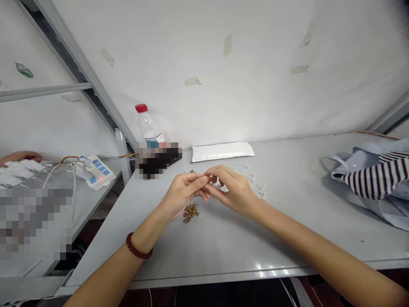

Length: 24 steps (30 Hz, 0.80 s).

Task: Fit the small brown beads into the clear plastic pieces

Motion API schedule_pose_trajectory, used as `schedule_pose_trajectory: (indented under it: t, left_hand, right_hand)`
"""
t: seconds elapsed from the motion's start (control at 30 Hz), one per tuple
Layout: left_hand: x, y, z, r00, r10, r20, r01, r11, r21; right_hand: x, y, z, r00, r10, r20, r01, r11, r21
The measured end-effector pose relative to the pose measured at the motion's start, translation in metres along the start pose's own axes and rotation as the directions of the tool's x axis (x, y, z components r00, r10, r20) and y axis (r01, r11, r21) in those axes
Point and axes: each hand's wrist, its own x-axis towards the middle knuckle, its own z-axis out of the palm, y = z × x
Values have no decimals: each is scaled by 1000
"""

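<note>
My left hand [183, 192] and my right hand [234, 189] meet over the grey table [300, 183], fingertips pinched together. Whatever small thing sits between them is too hidden to name. Just below my left hand lies a small pile of brown pellets [191, 213]. Small clear plastic pieces [249, 177] are scattered behind and beside my right hand. Beyond the hands, a long white packet [223, 152] lies near the wall.
A red-capped bottle [149, 125] stands at the back left by a dark, partly pixelated object [162, 161]. Further left are a power strip [99, 172] and another person's hand [27, 157]. A striped bag [370, 181] lies at the right.
</note>
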Motion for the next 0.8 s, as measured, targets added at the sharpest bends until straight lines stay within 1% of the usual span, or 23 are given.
schedule_pose_trajectory:
  t: [0.07,0.13,0.2,0.23,0.3,0.37,0.43,0.53,0.6,0.7,0.8]
  left_hand:
    - [0,-1,-1,1000,-19,19,20,999,-45]
    - [1,-1,-1,997,-53,49,56,996,-68]
    - [2,-3,-1,992,-105,66,109,991,-72]
    - [3,-3,-1,990,-131,54,134,989,-62]
    - [4,-3,-3,986,-166,-23,166,986,-9]
    - [5,-2,-7,976,-174,-128,186,978,91]
    - [6,1,-13,969,-172,-178,213,947,242]
    - [5,9,-22,971,-172,-167,230,859,457]
    - [4,14,-27,971,-163,-172,232,804,547]
    - [4,18,-32,972,-140,-191,233,713,662]
    - [5,17,-38,980,-64,-189,190,589,786]
  right_hand:
    - [2,0,-3,996,77,34,-79,994,79]
    - [5,1,-7,974,197,110,-213,964,161]
    - [8,5,-11,923,340,181,-374,905,204]
    - [8,9,-12,894,402,200,-439,875,206]
    - [7,20,-13,852,483,201,-517,837,178]
    - [4,34,-12,841,505,193,-529,843,98]
    - [0,47,-10,851,484,203,-490,871,-21]
    - [-5,61,-6,870,427,247,-405,904,-135]
    - [-6,67,-6,872,409,268,-377,912,-163]
    - [-5,75,-13,876,407,259,-368,911,-187]
    - [-3,82,-23,868,439,231,-393,893,-221]
